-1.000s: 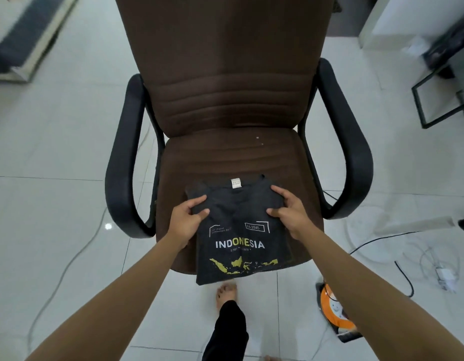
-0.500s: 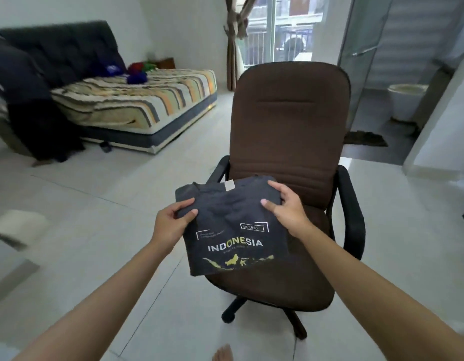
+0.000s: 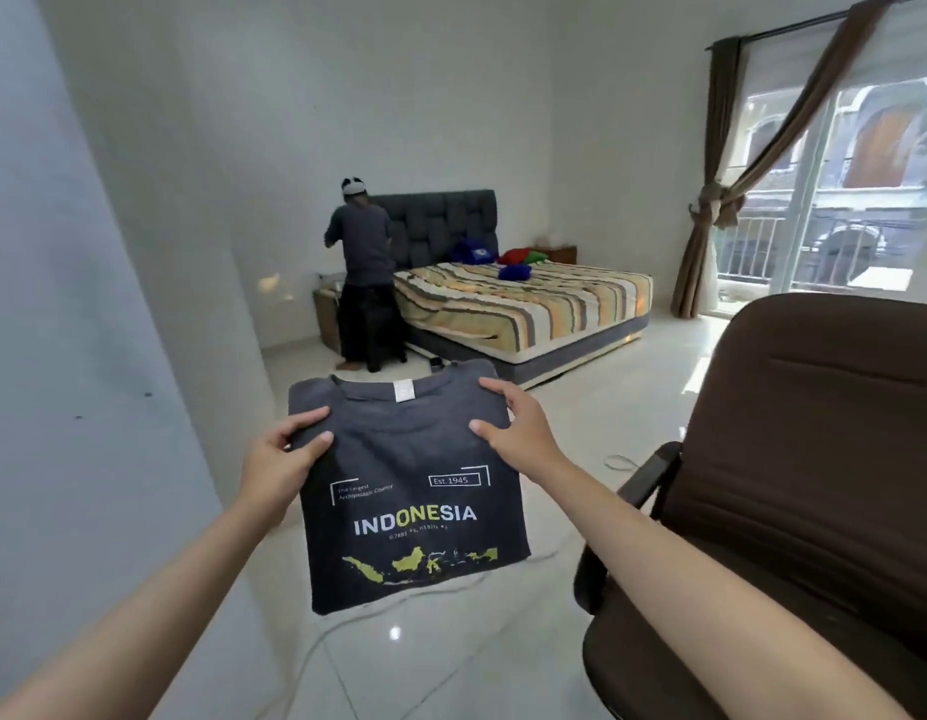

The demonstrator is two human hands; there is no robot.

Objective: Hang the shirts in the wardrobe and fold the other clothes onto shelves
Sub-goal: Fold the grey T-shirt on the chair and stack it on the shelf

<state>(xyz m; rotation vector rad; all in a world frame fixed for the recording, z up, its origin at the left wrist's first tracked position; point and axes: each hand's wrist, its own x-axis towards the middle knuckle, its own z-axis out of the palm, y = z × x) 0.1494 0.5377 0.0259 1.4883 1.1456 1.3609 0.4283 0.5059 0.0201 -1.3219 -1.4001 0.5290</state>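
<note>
Folded dark grey T-shirt with the INDONESIA print is off the brown office chair now, carried in mid-air with the view turned toward the striped bed, so I'd guess it's headed for a shelf. Left hand and right hand each pinch a top corner. Collar points away, long axis running toward me.

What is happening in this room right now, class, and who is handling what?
A person holds a folded dark T-shirt printed INDONESIA in the air with both hands, the left hand gripping its left edge and the right hand its right. A brown office chair stands to the right. No wardrobe or shelf is in view. Across the room, another person stands beside a striped bed, back turned.
</note>
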